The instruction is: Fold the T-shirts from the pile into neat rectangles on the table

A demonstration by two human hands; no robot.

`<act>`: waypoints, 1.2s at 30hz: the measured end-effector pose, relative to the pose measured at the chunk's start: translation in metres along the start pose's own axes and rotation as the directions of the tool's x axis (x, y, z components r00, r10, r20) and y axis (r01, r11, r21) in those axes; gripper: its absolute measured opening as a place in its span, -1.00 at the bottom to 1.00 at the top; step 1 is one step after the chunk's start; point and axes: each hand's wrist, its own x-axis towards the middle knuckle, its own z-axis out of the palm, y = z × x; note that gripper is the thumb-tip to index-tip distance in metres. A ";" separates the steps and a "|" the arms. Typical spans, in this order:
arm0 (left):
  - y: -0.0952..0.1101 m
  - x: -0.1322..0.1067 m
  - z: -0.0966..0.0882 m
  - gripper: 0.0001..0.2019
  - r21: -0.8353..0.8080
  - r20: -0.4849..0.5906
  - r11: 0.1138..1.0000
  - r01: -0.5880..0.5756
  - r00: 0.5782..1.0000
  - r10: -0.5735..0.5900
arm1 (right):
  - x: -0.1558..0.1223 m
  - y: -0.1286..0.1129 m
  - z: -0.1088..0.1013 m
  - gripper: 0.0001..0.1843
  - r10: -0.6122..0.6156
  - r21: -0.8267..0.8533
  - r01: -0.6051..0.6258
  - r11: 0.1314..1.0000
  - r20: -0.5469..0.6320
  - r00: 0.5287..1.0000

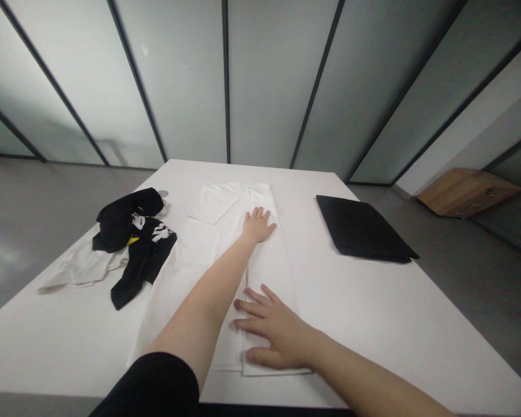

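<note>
A white short-sleeved shirt [200,243] lies spread on the white table in front of me, its right side folded inward in a long strip. My left hand [259,225] rests flat on the upper part of that fold, fingers spread. Lower down, near the hem, my right hand [273,329] is over the folded strip with its fingers apart. A sleeve [213,204] points out at the shirt's upper left. My left forearm covers part of the shirt's middle.
Crumpled black clothing [145,237] with white print lies to the left, beside a bunched white garment [84,263]. A folded black garment [362,229] sits on the right of the table [373,324]. Frosted glass panels [269,81] stand behind; a wooden cabinet [464,191] is at far right.
</note>
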 end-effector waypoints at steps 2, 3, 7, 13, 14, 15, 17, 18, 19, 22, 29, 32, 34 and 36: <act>-0.001 -0.003 0.000 -0.37 -0.014 -0.028 1.000 -0.026 0.999 0.026 | 0.002 0.012 -0.002 -0.49 0.027 0.055 -0.019 0.998 -0.146 0.989; -0.002 -0.005 0.000 -0.41 -0.017 -0.049 0.999 -0.044 0.998 0.043 | 0.003 0.019 -0.003 -0.53 0.065 0.057 -0.053 0.997 -0.230 0.971; -0.001 -0.018 0.000 -0.53 0.001 -0.111 0.994 -0.111 0.988 0.110 | 0.004 0.034 -0.002 -0.43 0.219 -0.098 -0.258 0.961 -0.298 0.929; 0.004 -0.043 -0.005 -0.56 0.009 -0.069 0.987 -0.158 0.985 0.158 | 0.006 0.003 -0.009 -0.39 0.182 -0.114 -0.189 0.975 -0.073 0.981; 0.005 -0.048 -0.006 -0.55 -0.001 -0.063 0.986 -0.166 0.984 0.166 | 0.006 -0.002 -0.012 -0.48 0.121 -0.052 -0.124 0.991 -0.061 0.991; 0.006 -0.054 -0.006 -0.55 -0.015 -0.058 0.984 -0.176 0.983 0.175 | 0.006 -0.005 -0.014 -0.58 0.060 0.019 -0.059 0.998 -0.054 0.997; 0.008 -0.066 -0.005 -0.55 -0.044 -0.052 0.979 -0.197 0.979 0.195 | 0.005 -0.003 -0.016 -0.68 -0.026 0.149 0.036 0.988 -0.068 0.997; 0.009 -0.072 -0.005 -0.56 -0.053 -0.047 0.977 -0.208 0.978 0.205 | 0.004 0.000 -0.015 -0.68 -0.039 0.190 0.058 0.980 -0.101 0.994; 0.010 -0.078 -0.004 -0.55 -0.058 -0.040 0.975 -0.217 0.976 0.215 | 0.003 0.005 -0.015 -0.67 -0.033 0.211 0.065 0.975 -0.153 0.988; 0.012 -0.094 0.001 -0.51 -0.071 -0.048 0.973 -0.222 0.975 0.219 | 0.002 0.019 -0.012 -0.60 0.035 0.210 0.053 0.976 -0.393 0.919; 0.010 -0.126 0.013 -0.50 -0.235 -0.282 0.941 -0.242 0.944 0.173 | 0.017 0.037 -0.028 -0.58 0.199 0.193 -0.095 0.977 -0.639 0.743; 0.008 -0.138 0.014 -0.44 -0.296 -0.287 0.925 -0.239 0.946 0.152 | 0.030 0.063 -0.029 -0.46 0.237 0.054 -0.255 0.965 -0.584 0.776; 0.009 -0.142 0.013 -0.39 -0.303 -0.275 0.927 -0.222 0.951 0.138 | 0.042 0.086 -0.029 -0.37 0.318 -0.089 -0.413 0.906 -0.500 0.805; 0.010 -0.144 0.011 -0.37 -0.268 -0.252 0.940 -0.213 0.957 0.146 | 0.055 0.110 -0.033 -0.32 0.414 -0.243 -0.528 0.814 -0.396 0.820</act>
